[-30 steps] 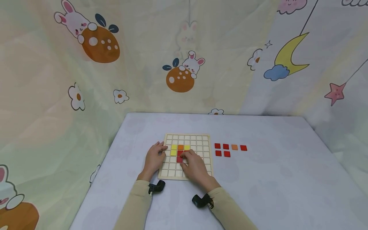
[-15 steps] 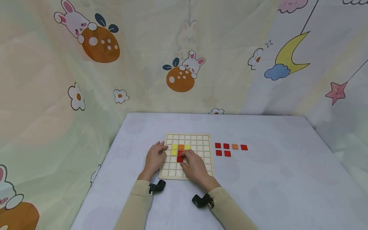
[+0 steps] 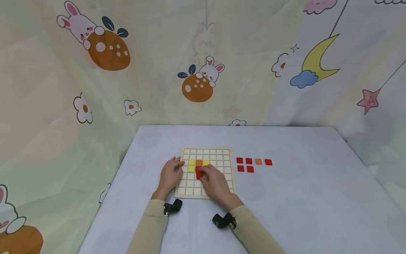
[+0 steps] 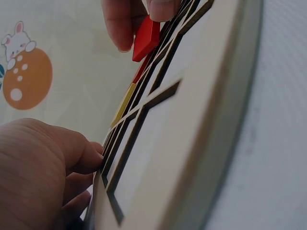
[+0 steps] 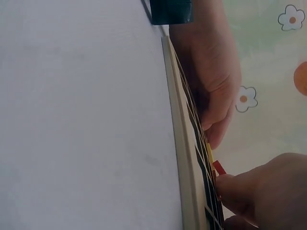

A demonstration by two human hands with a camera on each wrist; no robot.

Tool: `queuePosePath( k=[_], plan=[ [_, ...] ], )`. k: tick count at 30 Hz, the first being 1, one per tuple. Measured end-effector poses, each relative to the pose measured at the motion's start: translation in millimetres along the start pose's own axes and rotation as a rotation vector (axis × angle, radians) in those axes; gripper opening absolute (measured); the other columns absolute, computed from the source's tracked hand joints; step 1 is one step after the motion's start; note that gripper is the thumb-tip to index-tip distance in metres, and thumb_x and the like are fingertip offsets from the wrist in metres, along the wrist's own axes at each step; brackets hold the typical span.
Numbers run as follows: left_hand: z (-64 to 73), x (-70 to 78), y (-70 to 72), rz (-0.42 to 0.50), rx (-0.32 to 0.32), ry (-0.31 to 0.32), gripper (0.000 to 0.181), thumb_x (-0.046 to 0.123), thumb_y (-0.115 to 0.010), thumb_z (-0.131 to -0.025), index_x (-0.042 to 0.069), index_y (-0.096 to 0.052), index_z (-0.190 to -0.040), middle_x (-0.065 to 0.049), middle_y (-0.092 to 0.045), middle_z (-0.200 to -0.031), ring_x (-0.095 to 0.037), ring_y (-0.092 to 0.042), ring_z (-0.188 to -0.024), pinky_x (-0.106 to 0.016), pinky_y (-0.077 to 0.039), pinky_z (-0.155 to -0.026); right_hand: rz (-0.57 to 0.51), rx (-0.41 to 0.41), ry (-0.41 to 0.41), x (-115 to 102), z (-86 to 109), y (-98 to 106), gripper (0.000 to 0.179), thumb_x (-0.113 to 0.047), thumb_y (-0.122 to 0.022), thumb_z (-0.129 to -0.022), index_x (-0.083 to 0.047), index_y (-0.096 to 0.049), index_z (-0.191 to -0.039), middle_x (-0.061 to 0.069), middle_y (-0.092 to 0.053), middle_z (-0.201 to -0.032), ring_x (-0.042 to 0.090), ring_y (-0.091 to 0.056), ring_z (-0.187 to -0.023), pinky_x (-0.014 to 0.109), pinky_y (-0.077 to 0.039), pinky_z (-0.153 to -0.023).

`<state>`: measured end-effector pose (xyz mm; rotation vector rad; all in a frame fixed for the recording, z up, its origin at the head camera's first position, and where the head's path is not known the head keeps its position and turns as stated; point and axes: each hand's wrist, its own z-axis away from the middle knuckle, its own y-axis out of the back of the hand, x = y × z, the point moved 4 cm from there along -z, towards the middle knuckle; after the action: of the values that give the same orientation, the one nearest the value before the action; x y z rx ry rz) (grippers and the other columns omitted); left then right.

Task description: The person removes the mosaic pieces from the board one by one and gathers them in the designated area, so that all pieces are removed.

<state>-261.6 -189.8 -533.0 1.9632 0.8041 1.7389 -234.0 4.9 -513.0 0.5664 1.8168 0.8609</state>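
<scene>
A light wooden grid board (image 3: 188,191) lies on the table. My left hand (image 3: 170,175) rests at its left edge, fingertips touching the rim, fingers relaxed. My right hand (image 3: 217,184) is over the middle of the board and pinches a red square tile (image 3: 199,175) between thumb and fingers. In the left wrist view this red tile (image 4: 146,39) stands tilted, close over the grid. Behind it on the board sit another red tile (image 3: 198,169), an orange tile (image 3: 199,162) and several yellow tiles (image 3: 191,168). The right hand covers part of the grid.
Right of the board, several loose red tiles (image 3: 248,161) and one orange tile (image 3: 258,161) lie in two rows on the white tabletop (image 3: 301,197). A printed cloth (image 3: 158,63) hangs behind the table.
The red tile under my right fingers has shifted slightly to the right, and the thumb has drawn nearer the fingers. My left hand has kept its place at the board's edge.
</scene>
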Motion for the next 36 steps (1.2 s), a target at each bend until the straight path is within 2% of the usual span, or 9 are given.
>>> queuePosePath(
  k=[4,10,13,16,22,36],
  plan=[
    [-0.2,-0.5,0.2,-0.001,0.006,0.005,0.031,0.003,-0.057,-0.09,0.007,-0.071,-0.117,-0.008,-0.052,-0.144,-0.028,-0.035,-0.142,-0.049,-0.026,-0.117,-0.004,-0.018,-0.006,2,-0.7,7,0.037,-0.012,-0.073,-0.087,-0.016,-0.067,-0.123,-0.005,-0.06,-0.109,0.01,-0.055,-0.082,0.024,-0.052,-0.071],
    [-1.1,0.5,0.6,0.0,0.013,-0.001,0.031,0.003,-0.058,-0.089,0.007,-0.071,-0.117,-0.008,-0.052,-0.143,-0.028,-0.035,-0.142,-0.05,-0.025,-0.117,-0.041,-0.036,-0.049,10,-3.2,20,0.032,-0.014,-0.072,-0.089,-0.016,-0.068,-0.12,-0.005,-0.057,-0.112,0.011,-0.058,-0.094,0.028,-0.054,-0.082],
    [-1.0,0.8,0.6,0.006,0.013,0.0,0.031,0.003,-0.058,-0.089,0.007,-0.071,-0.117,-0.008,-0.053,-0.143,-0.029,-0.035,-0.142,-0.051,-0.025,-0.117,-0.065,-0.037,-0.081,16,-4.6,27,0.031,-0.016,-0.073,-0.088,-0.016,-0.069,-0.119,-0.005,-0.056,-0.112,0.013,-0.057,-0.097,0.03,-0.054,-0.083],
    [-0.7,-0.2,-0.4,0.014,0.009,0.004,0.031,0.003,-0.059,-0.089,0.007,-0.072,-0.117,-0.008,-0.053,-0.143,-0.028,-0.035,-0.142,-0.05,-0.025,-0.117,-0.077,-0.03,-0.114,23,-5.2,35,0.031,-0.014,-0.073,-0.087,-0.016,-0.069,-0.118,-0.004,-0.056,-0.108,0.015,-0.056,-0.094,0.03,-0.053,-0.08],
    [-0.3,-1.3,-1.5,0.02,0.009,0.001,0.031,0.004,-0.058,-0.09,0.008,-0.071,-0.118,-0.007,-0.053,-0.143,-0.028,-0.035,-0.142,-0.051,-0.026,-0.117,-0.067,-0.004,-0.12,35,-7.0,49,0.03,-0.013,-0.073,-0.087,-0.013,-0.07,-0.117,-0.002,-0.058,-0.101,0.015,-0.053,-0.087,0.029,-0.051,-0.074],
    [0.6,-2.9,-2.3,0.021,0.018,-0.003,0.031,0.003,-0.058,-0.089,0.007,-0.072,-0.117,-0.007,-0.053,-0.143,-0.028,-0.035,-0.142,-0.049,-0.026,-0.117,-0.103,-0.025,-0.193,62,-5.7,70,0.032,-0.014,-0.073,-0.088,-0.016,-0.069,-0.119,-0.003,-0.058,-0.099,0.02,-0.051,-0.091,0.029,-0.049,-0.073]
  ],
)
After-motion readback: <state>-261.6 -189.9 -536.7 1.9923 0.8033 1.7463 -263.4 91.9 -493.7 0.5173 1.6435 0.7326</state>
